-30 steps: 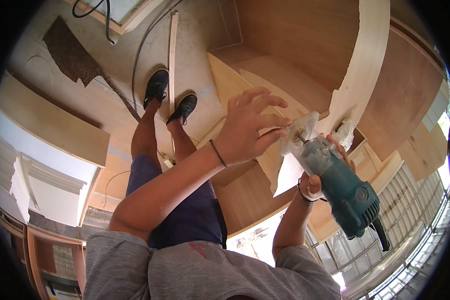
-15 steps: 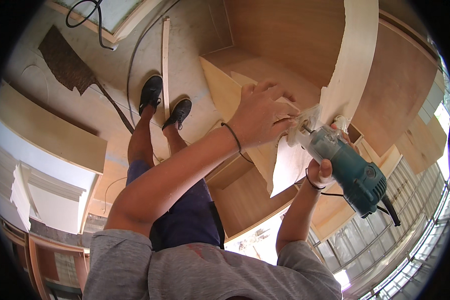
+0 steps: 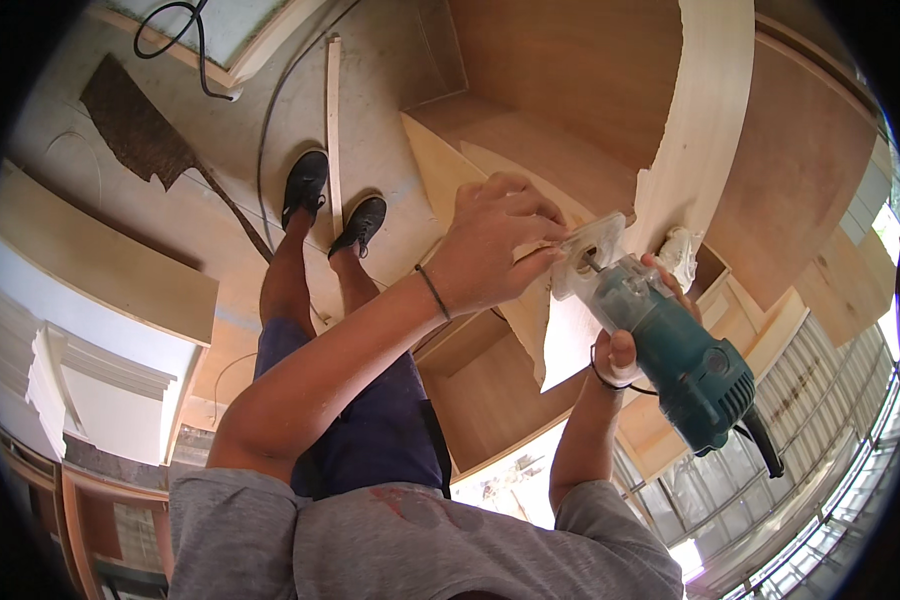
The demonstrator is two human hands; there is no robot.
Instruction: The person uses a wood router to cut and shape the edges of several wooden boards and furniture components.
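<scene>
A teal trim router (image 3: 660,340) with a clear base plate (image 3: 607,235) is tilted in front of me, its bit showing inside the base. My right hand (image 3: 628,350) is wrapped round the router's body, the thumb on the near side. At the base plate's edge, the fingers and thumb of my left hand (image 3: 500,240) are pinched together against it. Behind the tool runs a pale veneer-like strip (image 3: 715,120) with a ragged edge. A crumpled whitish bundle (image 3: 680,252) lies on it beside the router; its kind is unclear.
Wooden cabinet boxes (image 3: 560,80) stand ahead and below the router. A dark ragged sheet (image 3: 135,120), a thin wooden batten (image 3: 333,130) and a black cable (image 3: 270,120) lie on the floor by my feet. Pale panels (image 3: 100,250) are stacked at left.
The router has shifted slightly left and toward me. My left hand has moved left with its base plate, which now shows more plainly; the crumpled bundle is more exposed.
</scene>
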